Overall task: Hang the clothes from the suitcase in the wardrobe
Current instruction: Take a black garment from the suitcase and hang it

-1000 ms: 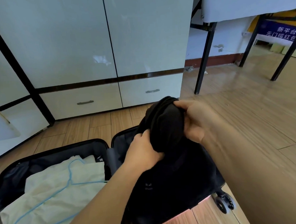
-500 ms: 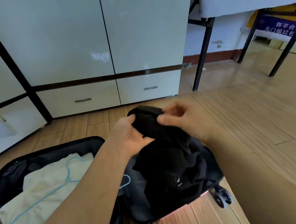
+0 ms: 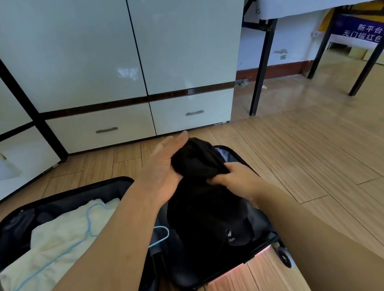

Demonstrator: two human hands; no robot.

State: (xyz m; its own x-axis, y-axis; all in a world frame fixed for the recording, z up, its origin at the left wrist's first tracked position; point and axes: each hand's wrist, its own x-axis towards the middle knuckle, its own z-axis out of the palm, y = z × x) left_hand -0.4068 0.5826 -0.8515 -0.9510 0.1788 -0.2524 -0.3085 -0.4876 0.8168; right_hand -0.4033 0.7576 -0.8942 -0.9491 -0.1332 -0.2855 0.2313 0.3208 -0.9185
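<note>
Wooden plank floor point(image 3: 309, 161) in front of the glossy white wardrobe point(image 3: 115, 60), open black hard-shell suitcase point(image 3: 62, 196) down here. My left hand point(image 3: 163, 169) lies flat, fingers straight, against the bunched black fabric garment point(image 3: 196, 163); my right hand point(image 3: 235, 181) has fingers curled, gripping it over the suitcase's right half.

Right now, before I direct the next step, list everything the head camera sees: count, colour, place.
open black hard-shell suitcase: one, black, on the floor, near.
bunched black garment: one, black, over the suitcase's right half.
folded cream cloth: one, cream, in the left half.
thin light-blue wire hanger: at least one, light blue, on the cream cloth.
glossy white wardrobe: one, white with dark trim, doors closed, two drawers below.
black metal table legs: several, black, right rear.
blue banner with white characters: one, far right.
wooden plank floor: light brown.
left hand: open against the garment.
right hand: gripping the garment.
</note>
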